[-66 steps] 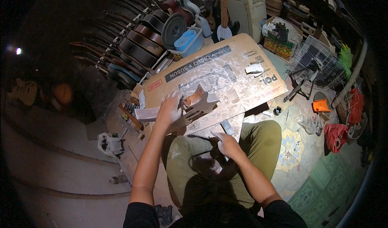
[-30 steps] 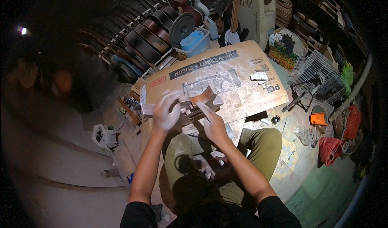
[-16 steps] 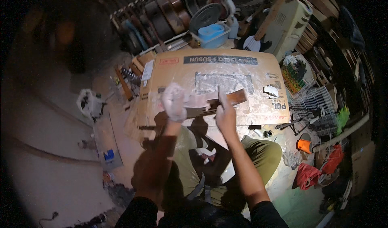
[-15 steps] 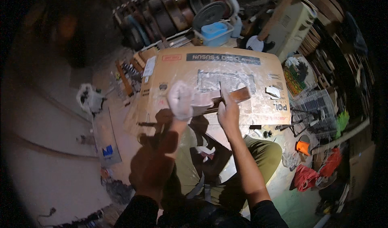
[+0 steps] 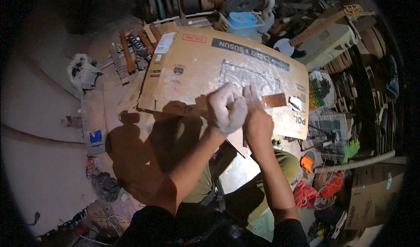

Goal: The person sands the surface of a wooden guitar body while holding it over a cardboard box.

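My left hand (image 5: 227, 109), coated in pale dust, is closed in a fist right beside my right hand. Whatever it may hold is hidden by its fingers. My right hand (image 5: 258, 118) grips a flat brown piece of wood (image 5: 275, 100), whose squared end sticks out to the right. The rest of the wood is covered by both hands. Beneath them lies a flat cardboard sheet (image 5: 188, 85) resting across the work area, with white dust smeared over its middle. A small crumpled white piece (image 5: 295, 103) sits on the sheet near its right side.
Wooden strips (image 5: 127, 52) and tools lie by the sheet's far left corner. Beyond it stands a clear tub with a blue bowl (image 5: 243, 19). To the right are a wire rack (image 5: 328, 128), an orange object (image 5: 307, 162) and red bags (image 5: 305, 193).
My left hand has moved right and closed up against my right hand. The view has shifted, and the wood now shows mainly at its right end.
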The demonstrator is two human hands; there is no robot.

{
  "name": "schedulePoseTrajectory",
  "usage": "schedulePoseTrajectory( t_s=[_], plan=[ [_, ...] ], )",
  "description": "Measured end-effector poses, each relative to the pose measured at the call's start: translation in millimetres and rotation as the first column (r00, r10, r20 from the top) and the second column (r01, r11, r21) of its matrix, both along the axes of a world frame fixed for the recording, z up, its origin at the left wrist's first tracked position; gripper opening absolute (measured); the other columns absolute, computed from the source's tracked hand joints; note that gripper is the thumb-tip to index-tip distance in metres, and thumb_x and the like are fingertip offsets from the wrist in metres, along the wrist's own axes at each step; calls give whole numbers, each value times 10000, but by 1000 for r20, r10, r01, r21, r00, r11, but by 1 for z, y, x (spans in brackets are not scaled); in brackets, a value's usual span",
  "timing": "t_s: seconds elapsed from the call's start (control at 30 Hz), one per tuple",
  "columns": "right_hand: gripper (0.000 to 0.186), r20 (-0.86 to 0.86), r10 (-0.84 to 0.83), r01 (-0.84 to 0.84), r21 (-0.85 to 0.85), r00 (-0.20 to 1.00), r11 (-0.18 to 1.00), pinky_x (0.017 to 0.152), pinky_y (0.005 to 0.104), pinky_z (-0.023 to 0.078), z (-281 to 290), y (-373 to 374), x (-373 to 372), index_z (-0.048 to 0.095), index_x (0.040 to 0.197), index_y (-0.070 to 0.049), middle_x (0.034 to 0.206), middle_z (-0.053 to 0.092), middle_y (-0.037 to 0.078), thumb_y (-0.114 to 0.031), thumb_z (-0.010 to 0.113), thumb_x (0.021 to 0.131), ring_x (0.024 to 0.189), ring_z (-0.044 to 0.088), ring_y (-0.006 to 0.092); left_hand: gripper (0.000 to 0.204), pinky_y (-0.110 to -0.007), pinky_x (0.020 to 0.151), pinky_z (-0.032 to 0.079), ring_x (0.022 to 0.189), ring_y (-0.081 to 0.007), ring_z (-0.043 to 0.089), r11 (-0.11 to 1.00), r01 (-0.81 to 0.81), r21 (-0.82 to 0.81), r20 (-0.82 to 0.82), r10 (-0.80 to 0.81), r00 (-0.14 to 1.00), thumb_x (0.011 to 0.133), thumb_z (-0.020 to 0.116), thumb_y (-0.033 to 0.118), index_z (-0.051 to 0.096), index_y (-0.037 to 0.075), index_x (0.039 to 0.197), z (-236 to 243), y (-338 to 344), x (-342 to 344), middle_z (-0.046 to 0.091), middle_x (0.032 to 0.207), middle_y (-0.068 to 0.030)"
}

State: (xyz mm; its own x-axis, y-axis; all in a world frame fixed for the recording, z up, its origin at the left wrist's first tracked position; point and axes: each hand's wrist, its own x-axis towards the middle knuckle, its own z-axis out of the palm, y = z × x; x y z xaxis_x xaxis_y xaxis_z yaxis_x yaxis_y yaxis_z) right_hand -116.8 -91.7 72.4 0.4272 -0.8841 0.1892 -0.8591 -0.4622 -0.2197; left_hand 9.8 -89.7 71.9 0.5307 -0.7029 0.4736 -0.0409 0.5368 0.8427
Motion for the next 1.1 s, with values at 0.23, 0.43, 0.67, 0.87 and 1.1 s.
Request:
schedulePoseTrajectory(
  t_s=[0.23,0.43,0.67,0.87,1.1],
  plan=[
    [678,-71,-1,3,28,997,1000,577,403,553,6,0,-9,379,1468,-144,1522,381,73,-5,483,813,678,681,323,171,-272,423,275,467,-49,347,998,23,-56,-51,-26,998,785,539,70,460,43,635,7,-5,-3,387,504,10],
    [694,-39,-11,10,-21,999,1000,537,403,542,8,-2,-10,357,1481,-138,1558,321,66,-8,487,813,679,679,318,140,-259,466,273,523,-40,341,998,44,43,69,-47,997,792,508,48,469,20,660,6,5,-1,390,564,25],
    [693,-3,4,-4,-102,1000,995,539,386,541,1,-8,-14,378,1469,-118,1534,359,109,24,486,799,696,693,284,170,-249,469,247,523,-41,336,999,33,1,77,-33,996,803,524,113,464,35,665,5,1,0,392,557,30],
    [665,44,-22,23,-28,999,999,552,384,551,2,7,-9,383,1469,-151,1523,378,83,17,448,829,721,692,322,179,-253,472,238,528,-46,316,997,27,67,68,-32,997,795,545,132,456,46,666,10,4,4,360,559,38],
    [617,-68,-40,39,-19,997,999,522,396,533,5,4,-10,389,1450,-136,1498,407,113,-10,444,848,626,663,334,138,-245,481,275,534,-41,349,999,25,43,75,-28,997,799,521,73,471,25,681,3,7,0,405,572,41]
  ],
)
